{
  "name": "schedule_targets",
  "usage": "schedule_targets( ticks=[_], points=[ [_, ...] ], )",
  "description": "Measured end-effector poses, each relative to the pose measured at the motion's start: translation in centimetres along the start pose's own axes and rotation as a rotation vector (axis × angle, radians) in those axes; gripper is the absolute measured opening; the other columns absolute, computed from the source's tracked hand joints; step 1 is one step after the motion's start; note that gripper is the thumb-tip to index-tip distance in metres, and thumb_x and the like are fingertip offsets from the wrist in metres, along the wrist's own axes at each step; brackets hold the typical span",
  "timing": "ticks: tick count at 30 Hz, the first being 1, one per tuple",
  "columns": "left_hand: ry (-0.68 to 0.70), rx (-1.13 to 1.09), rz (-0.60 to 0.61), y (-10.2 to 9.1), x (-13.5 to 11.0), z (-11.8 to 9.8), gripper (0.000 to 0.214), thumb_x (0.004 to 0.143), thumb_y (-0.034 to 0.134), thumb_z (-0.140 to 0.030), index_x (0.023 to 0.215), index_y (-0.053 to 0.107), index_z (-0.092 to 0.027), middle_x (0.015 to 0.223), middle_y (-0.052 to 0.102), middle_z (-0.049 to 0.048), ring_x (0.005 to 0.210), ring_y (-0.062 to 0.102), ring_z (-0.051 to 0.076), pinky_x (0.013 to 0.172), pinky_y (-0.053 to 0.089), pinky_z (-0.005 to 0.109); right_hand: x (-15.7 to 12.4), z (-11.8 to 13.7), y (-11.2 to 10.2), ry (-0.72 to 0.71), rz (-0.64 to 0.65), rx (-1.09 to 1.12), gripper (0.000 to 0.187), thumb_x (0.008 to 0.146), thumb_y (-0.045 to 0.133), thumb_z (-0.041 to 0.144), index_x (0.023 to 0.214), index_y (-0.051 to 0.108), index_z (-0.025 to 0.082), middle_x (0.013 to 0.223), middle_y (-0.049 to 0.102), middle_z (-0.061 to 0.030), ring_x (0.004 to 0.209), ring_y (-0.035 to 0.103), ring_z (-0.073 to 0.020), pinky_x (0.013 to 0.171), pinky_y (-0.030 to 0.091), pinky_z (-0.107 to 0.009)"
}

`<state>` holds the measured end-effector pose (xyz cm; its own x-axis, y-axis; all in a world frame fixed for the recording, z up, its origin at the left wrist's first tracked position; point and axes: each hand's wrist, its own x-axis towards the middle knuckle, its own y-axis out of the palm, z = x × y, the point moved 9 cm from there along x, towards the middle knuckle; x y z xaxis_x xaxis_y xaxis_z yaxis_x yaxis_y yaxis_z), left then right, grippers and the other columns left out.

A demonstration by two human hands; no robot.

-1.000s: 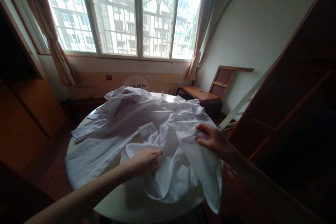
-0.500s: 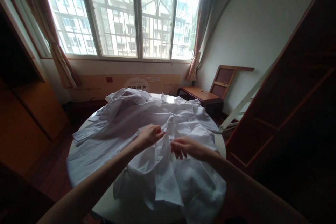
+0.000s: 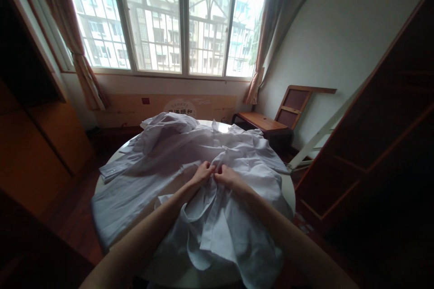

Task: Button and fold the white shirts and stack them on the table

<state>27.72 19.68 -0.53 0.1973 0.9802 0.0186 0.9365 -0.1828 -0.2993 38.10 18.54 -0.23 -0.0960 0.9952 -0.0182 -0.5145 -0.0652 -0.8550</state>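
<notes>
A white shirt (image 3: 162,153) lies crumpled across a round white table (image 3: 290,189), with a cuffed sleeve at the left and its lower part hanging over the near edge. At the middle of the cloth, my left hand (image 3: 203,173) pinches the front strip of the shirt. Right beside it, my right hand (image 3: 226,176) is closed on the same strip, the fingertips of both hands almost touching. Any button between the fingers is too small or hidden to make out. Loose folds of fabric drape below both wrists.
Beyond the table, a long flat cardboard box (image 3: 135,104) leans under the barred window (image 3: 152,22). A low wooden bench (image 3: 261,121) stands at the back right near a white folding frame (image 3: 315,144). Dark wooden furniture (image 3: 356,158) rises at the right; an orange-brown cabinet (image 3: 44,144) stands left.
My hands have come together on the shirt's front strip; the right hand was apart and looser before. The near folds have shifted, and the view has moved slightly left.
</notes>
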Motion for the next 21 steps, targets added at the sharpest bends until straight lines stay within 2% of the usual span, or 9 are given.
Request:
schedule_targets(
  ticks=[3, 7, 9, 12, 16, 21],
  points=[
    [-0.009, -0.002, -0.014, -0.1, -0.2, -0.1, 0.012, 0.073, 0.047, -0.021, 0.062, 0.046, -0.016, 0.060, 0.046, -0.0030, 0.058, 0.042, 0.009, 0.054, 0.037, 0.020, -0.2, 0.9, 0.3, -0.072, 0.013, -0.150, 0.038, 0.074, 0.053, 0.036, 0.102, 0.056, 0.011, 0.098, 0.065, -0.0171, 0.090, 0.061, -0.0285, 0.073, 0.044, -0.033],
    [-0.006, -0.024, -0.064, -0.1, 0.0, -0.2, 0.012, 0.070, 0.050, -0.020, 0.060, 0.046, -0.016, 0.059, 0.046, -0.0032, 0.057, 0.041, 0.009, 0.053, 0.035, 0.020, -0.1, 2.2, 0.9, -0.158, 0.066, -0.235, 0.029, 0.074, 0.051, 0.026, 0.098, 0.059, 0.012, 0.101, 0.065, -0.0155, 0.094, 0.061, -0.0260, 0.076, 0.043, -0.030],
    [-0.017, -0.040, -0.098, -0.4, 0.0, -0.1, 0.011, 0.070, 0.051, -0.020, 0.060, 0.047, -0.015, 0.059, 0.046, -0.0030, 0.057, 0.041, 0.009, 0.053, 0.034, 0.020, -0.1, 2.4, 0.6, -0.155, 0.048, -0.277, 0.027, 0.074, 0.049, 0.020, 0.097, 0.061, 0.011, 0.099, 0.066, -0.0164, 0.092, 0.062, -0.0260, 0.075, 0.042, -0.030],
    [-0.017, -0.055, -0.097, -0.7, -0.2, -0.2, 0.012, 0.070, 0.052, -0.022, 0.061, 0.049, -0.015, 0.058, 0.046, -0.0029, 0.056, 0.041, 0.009, 0.053, 0.035, 0.021, -0.5, 1.9, -0.4, -0.077, -0.024, -0.304, 0.027, 0.073, 0.049, 0.016, 0.097, 0.061, 0.010, 0.097, 0.066, -0.0178, 0.090, 0.062, -0.0262, 0.073, 0.042, -0.030],
    [0.004, -0.130, -0.023, -1.0, -1.2, -0.7, 0.020, 0.070, 0.056, -0.034, 0.065, 0.052, -0.014, 0.057, 0.045, -0.0039, 0.053, 0.040, 0.008, 0.051, 0.034, 0.021, -1.6, 0.5, -1.5, -0.003, -0.076, -0.309, 0.023, 0.072, 0.053, 0.021, 0.091, 0.062, 0.013, 0.092, 0.067, -0.0157, 0.086, 0.062, -0.0255, 0.070, 0.042, -0.029],
    [-0.063, -0.250, 0.191, 0.0, -2.4, -0.9, 0.027, 0.062, 0.063, -0.038, 0.067, 0.051, -0.015, 0.056, 0.042, -0.0061, 0.049, 0.038, 0.006, 0.047, 0.030, 0.020, -2.1, -0.5, -2.6, 0.018, -0.140, -0.196, 0.020, 0.075, 0.050, 0.028, 0.083, 0.063, 0.014, 0.087, 0.067, -0.0134, 0.081, 0.062, -0.0229, 0.067, 0.041, -0.028]
  ],
)
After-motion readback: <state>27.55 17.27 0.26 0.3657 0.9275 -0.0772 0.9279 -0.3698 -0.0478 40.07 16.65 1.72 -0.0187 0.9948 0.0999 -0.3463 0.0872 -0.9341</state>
